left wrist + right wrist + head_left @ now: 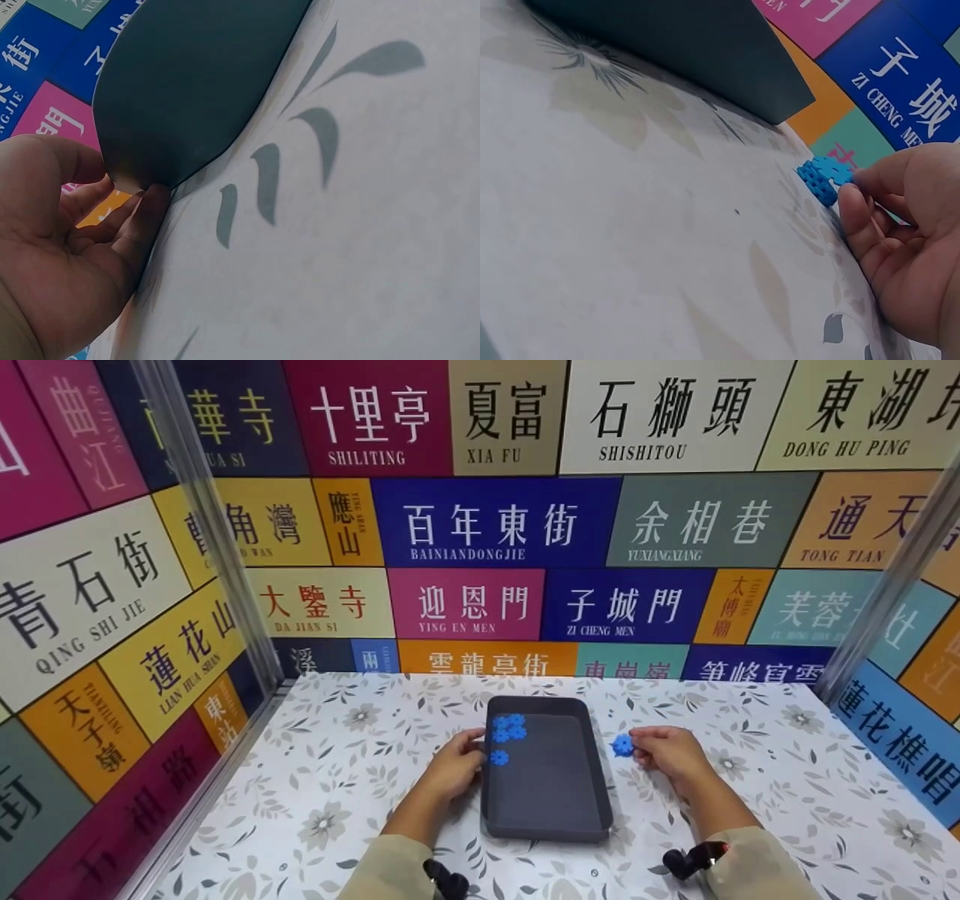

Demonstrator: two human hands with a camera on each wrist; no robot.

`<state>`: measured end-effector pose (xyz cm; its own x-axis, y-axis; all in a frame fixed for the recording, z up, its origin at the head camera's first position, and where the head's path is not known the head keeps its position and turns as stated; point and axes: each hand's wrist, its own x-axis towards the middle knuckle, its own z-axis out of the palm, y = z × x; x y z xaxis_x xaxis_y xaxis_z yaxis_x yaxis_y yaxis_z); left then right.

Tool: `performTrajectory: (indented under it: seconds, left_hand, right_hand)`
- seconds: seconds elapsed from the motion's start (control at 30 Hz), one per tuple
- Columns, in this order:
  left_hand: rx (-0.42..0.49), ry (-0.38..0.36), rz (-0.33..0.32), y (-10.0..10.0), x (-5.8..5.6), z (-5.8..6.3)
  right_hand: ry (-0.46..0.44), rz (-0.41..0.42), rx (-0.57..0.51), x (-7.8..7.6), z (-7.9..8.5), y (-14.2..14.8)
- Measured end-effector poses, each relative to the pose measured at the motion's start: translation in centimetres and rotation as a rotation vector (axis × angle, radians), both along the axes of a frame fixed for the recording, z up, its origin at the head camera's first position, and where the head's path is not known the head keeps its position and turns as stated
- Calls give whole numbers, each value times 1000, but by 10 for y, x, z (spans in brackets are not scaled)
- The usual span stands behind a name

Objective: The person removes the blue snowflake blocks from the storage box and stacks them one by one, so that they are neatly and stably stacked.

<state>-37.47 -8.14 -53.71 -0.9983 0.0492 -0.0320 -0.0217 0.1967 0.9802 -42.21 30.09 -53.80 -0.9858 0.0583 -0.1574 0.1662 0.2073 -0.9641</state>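
Note:
A dark grey rectangular tray [547, 795] lies on the table, with several blue snowflake discs [510, 726] along the left side of its floor, one lying a little apart. My left hand [456, 761] holds the tray by its left wall; thumb and fingers meet the edge in the left wrist view. To the right of the tray, my right hand [671, 754] pinches a blue snowflake disc [832, 169] between thumb and forefinger. More blue discs [817, 185] form a small stack against it, close over the tabletop.
The tabletop [322, 780] has a white covering with grey leaves and flowers. Colourful panels with Chinese place names [495, 525] wall in the back and both sides. Metal posts [247, 555] stand at the corners.

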Motion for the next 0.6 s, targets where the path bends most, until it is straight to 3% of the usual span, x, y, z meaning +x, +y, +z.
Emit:
performTrajectory:
  seconds: [0.6]
  left_hand:
    - [-16,17,7,0,1,0]
  right_hand:
    - [-4,-59,9,-3,-2,-2]
